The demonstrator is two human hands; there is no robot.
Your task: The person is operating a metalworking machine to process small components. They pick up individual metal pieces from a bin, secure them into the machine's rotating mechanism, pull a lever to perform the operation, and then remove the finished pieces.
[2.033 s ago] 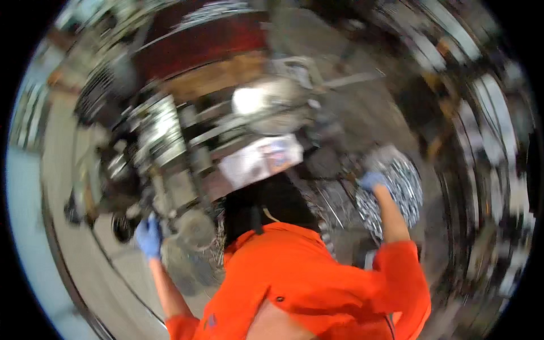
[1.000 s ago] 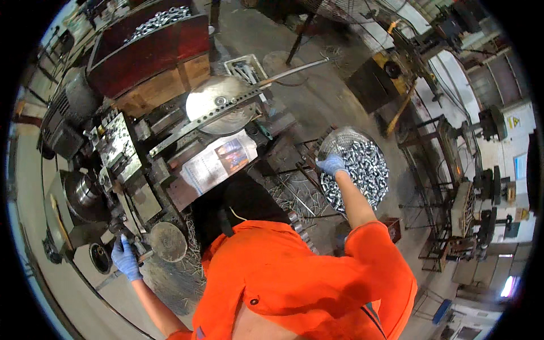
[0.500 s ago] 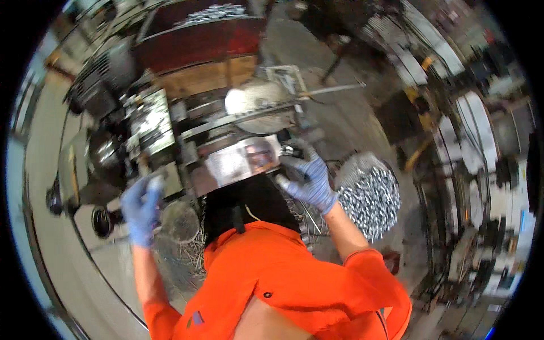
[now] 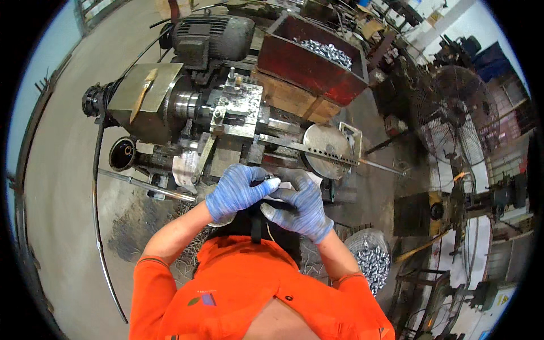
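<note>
In front of my lap, my left hand point(image 4: 238, 191) and my right hand point(image 4: 301, 205), both in blue-grey knit gloves, meet at the fingertips. The left thumb and fingers pinch together at a small dark piece, too hidden to name. My right fingers are bent around toward the same spot, its thumb lower and apart; what lies in them is covered. Just beyond the hands is a lathe-like machine with a metal tool slide point(image 4: 237, 110) and a shiny chuck point(image 4: 186, 105). A flat tray behind my fingers is mostly hidden.
A red bin point(image 4: 309, 71) of small metal parts stands beyond the machine, right of a motor point(image 4: 212, 39). A brush point(image 4: 143, 96) lies on the machine housing. A perforated bar point(image 4: 317, 151) crosses a round disc point(image 4: 326, 139). At lower right sits a wire basket point(image 4: 354, 241) of shiny parts.
My left hand has moved right from beside the machine to meet my right hand. The right hand has left the tray's right end. The whole view has turned, shifting the machine rightward.
</note>
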